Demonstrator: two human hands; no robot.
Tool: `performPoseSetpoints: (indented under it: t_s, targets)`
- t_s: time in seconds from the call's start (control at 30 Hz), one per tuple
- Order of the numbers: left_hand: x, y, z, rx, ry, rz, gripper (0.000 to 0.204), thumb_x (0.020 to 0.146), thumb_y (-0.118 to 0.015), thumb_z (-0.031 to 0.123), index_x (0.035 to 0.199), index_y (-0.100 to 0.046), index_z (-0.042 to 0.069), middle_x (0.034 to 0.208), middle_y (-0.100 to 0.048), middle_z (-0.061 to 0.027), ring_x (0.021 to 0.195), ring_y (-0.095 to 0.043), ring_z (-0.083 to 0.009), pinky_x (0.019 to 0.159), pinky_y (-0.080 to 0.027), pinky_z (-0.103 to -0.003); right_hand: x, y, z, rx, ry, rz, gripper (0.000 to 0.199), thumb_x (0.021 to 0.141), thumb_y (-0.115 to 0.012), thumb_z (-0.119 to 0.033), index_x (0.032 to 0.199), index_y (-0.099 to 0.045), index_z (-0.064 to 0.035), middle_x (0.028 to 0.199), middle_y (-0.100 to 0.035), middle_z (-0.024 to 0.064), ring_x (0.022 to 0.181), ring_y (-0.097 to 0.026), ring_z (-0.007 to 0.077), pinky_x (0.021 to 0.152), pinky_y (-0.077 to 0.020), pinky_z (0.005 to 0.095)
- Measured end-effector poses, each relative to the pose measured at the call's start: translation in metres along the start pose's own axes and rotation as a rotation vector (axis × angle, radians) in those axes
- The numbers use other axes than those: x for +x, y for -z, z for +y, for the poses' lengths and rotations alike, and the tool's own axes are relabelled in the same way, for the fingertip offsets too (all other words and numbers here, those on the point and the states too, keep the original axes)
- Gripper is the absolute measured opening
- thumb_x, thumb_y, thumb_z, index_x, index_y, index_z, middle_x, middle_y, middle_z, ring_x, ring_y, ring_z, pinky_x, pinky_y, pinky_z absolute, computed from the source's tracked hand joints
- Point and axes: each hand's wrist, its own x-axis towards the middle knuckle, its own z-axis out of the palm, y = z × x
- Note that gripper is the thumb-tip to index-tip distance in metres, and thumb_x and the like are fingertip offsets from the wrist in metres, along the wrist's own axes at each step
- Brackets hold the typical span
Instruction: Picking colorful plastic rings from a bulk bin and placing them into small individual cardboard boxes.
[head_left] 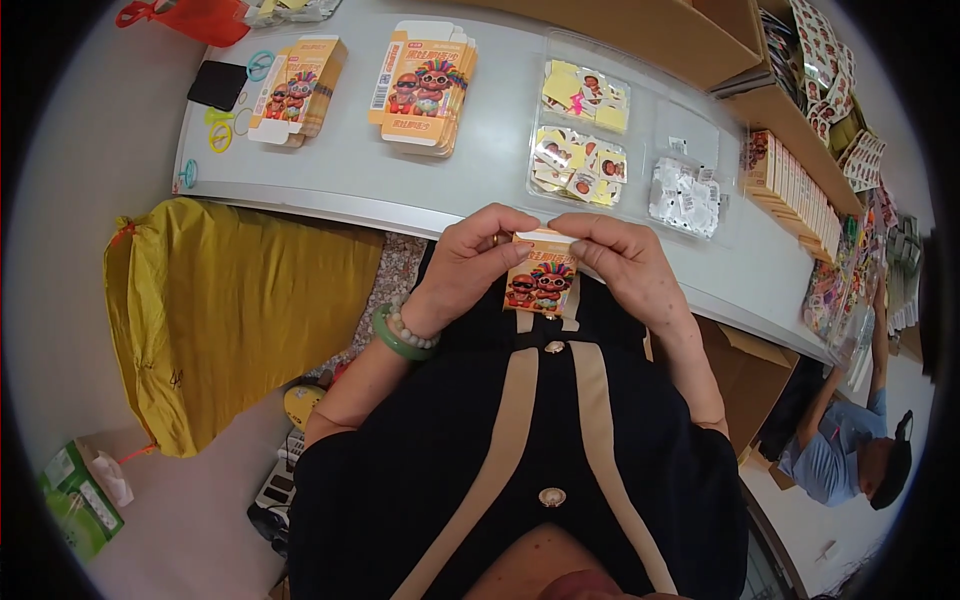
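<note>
Between my two hands is a small orange carton (543, 284) printed with two cartoon figures, held upright at the table's front edge. My left hand (480, 258) pinches its upper left corner, thumb in front and fingers behind. Its upper right corner is gripped by my right hand (625, 256) in the same way. The white top edge of the carton shows between the thumbs. On the table beyond lie two stacks of similar flat cartons, a larger stack (422, 92) and a smaller stack (294, 95) to its left.
A clear plastic tray (640, 100) holds yellow and printed cards and white sachets (685, 197). At the right stands a row of filled cartons (795, 190) beside cardboard boxes. A phone (217, 86) lies far left. A yellow sack (240, 310) is below the table. Another person (845, 445) is at right.
</note>
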Motion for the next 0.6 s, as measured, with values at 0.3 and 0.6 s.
performPoseSetpoints:
  t_s: [0.3, 0.6]
  targets:
    - [0.004, 0.012, 0.016, 0.071, 0.099, 0.075, 0.014, 0.092, -0.054, 0.007, 0.101, -0.061, -0.001, 0.086, -0.061, -0.0013, 0.077, -0.056, -0.0049, 0.069, -0.047, -0.020, 0.003, -0.010, 0.001, -0.074, 0.141, 0.057, 0.022, 0.087, -0.052, 0.003, 0.107, -0.062, 0.0034, 0.103, -0.065, 0.0093, 0.094, -0.060, 0.0148, 0.084, -0.0473, 0.0259]
    - [-0.001, 0.018, 0.019, 0.232, 0.016, -0.106, 0.015, 0.088, -0.059, 0.003, 0.102, -0.063, -0.003, 0.096, -0.064, -0.0044, 0.083, -0.059, -0.0095, 0.072, -0.049, -0.021, 0.005, -0.006, 0.004, -0.049, 0.118, -0.038, 0.022, 0.085, -0.057, 0.001, 0.106, -0.063, 0.0017, 0.103, -0.065, 0.0112, 0.095, -0.061, 0.0173, 0.085, -0.0472, 0.0270]
